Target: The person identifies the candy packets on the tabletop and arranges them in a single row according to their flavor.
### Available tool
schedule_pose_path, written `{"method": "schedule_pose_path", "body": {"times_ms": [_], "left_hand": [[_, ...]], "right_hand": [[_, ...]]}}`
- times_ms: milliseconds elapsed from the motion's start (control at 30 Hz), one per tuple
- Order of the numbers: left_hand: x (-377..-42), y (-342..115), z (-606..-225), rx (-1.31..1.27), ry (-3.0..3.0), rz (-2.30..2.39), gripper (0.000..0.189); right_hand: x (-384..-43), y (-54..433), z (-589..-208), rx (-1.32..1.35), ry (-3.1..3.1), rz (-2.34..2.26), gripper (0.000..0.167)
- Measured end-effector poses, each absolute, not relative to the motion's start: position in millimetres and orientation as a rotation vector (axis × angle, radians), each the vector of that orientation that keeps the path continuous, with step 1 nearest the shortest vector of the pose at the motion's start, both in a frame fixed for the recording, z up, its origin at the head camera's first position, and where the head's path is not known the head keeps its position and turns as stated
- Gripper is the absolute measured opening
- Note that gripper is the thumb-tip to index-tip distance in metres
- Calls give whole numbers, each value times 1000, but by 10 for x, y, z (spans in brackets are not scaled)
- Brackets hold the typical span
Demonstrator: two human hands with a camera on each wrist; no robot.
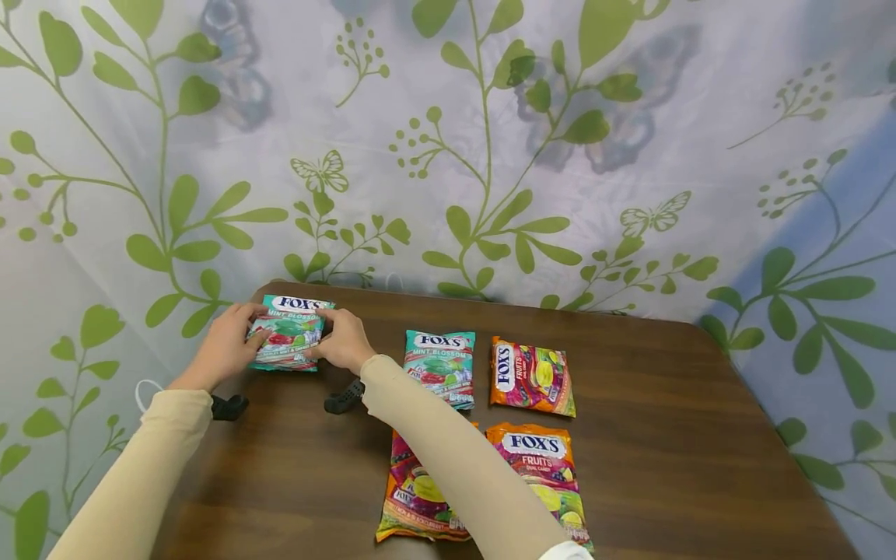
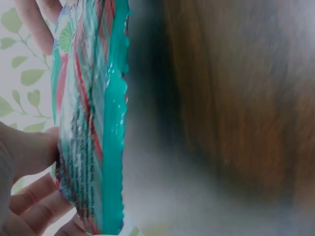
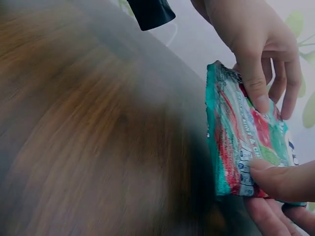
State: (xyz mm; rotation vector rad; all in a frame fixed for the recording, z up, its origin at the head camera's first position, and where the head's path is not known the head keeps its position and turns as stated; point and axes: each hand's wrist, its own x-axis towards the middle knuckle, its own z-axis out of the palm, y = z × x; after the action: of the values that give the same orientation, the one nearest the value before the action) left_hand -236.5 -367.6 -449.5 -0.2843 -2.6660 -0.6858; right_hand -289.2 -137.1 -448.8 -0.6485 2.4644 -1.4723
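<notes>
Both hands hold a teal Fox's Mint Blossom candy bag [image 1: 290,330] over the table's far left corner. My left hand [image 1: 227,342] grips its left side, thumb on the front and fingers behind. On the opposite side my right hand [image 1: 344,339] pinches the edge, its thumb on the printed face in the right wrist view. The left wrist view shows the bag [image 2: 91,113] edge-on, its crimped teal seam toward the wooden surface. A second teal Mint Blossom bag [image 1: 441,362] lies to the right of the hands.
An orange Fox's Fruits bag [image 1: 533,377] lies right of the second teal bag. Nearer are another Fruits bag [image 1: 542,474] and an orange-purple bag [image 1: 420,498] partly hidden by the right sleeve. A leaf-patterned curtain [image 1: 392,194] hangs behind the brown table [image 1: 665,435].
</notes>
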Motion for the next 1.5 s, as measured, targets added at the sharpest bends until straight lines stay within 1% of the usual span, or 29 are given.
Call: {"method": "schedule_pose_path", "body": {"times_ms": [200,433,567,833,1500], "left_hand": [[-2452,-3776,-4484,-209,-2686,-708,35],[-2571,-3819,-4494,-117,-2699,-739,32],[-2575,-3844,-4534,-91,-2714,-734,32],[-2550,-3901,-4730,-36,-2731,-807,34],[-2543,-3905,-4712,2,-2748,-807,35]], "right_hand": [[-2952,-1557,-4489,-580,2477,-1481,80],[-2991,-1662,-4522,-533,2467,-1546,80],[-2983,-1719,-4592,-525,2461,-1574,81],[-2999,-1711,-4789,-503,2468,-1559,78],[-2932,-1729,-4721,-539,2494,-1569,73]]}}
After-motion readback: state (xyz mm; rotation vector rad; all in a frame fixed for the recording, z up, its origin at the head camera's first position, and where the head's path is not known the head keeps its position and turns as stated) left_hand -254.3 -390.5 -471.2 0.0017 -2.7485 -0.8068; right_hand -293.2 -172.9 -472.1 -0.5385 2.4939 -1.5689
